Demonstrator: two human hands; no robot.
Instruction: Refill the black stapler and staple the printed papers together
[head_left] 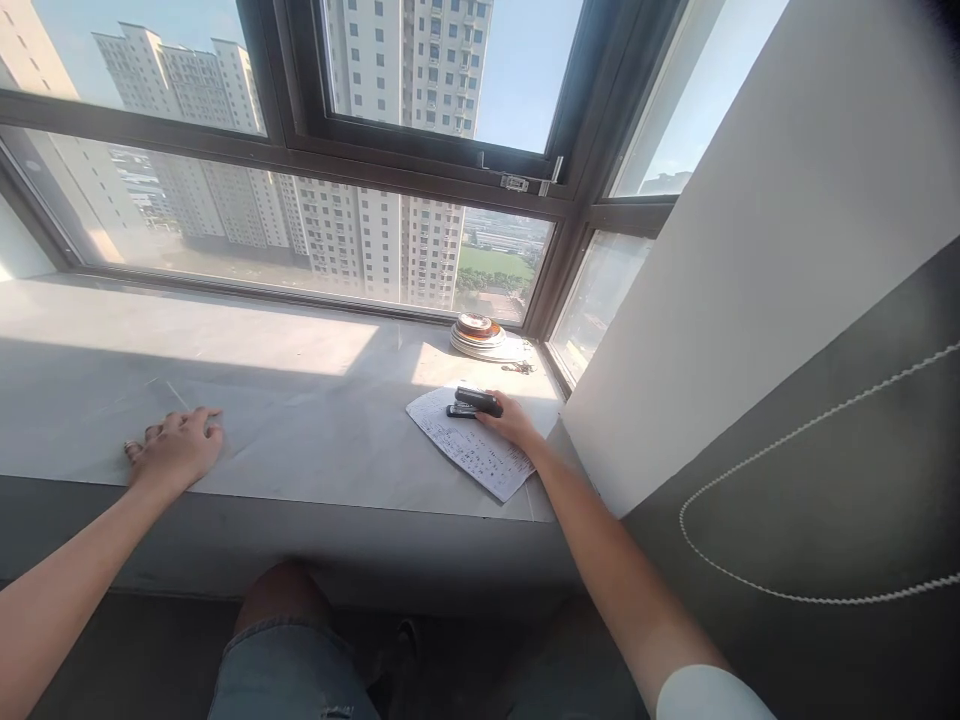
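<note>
On the windowsill point(315, 430), toward the right end, clasping a black stapler point(474, 402) in the right grip point(514, 421), pointing it left, over handwritten paper point(487, 455); cannot tell whether touching it. Well to the left, resting the left grip point(176, 447) palm-down near the front edge, released and loosely bent. Beyond the paper, beside the window frame point(360, 170), seeing stacked round items point(478, 340), too washed out to identify.
</note>
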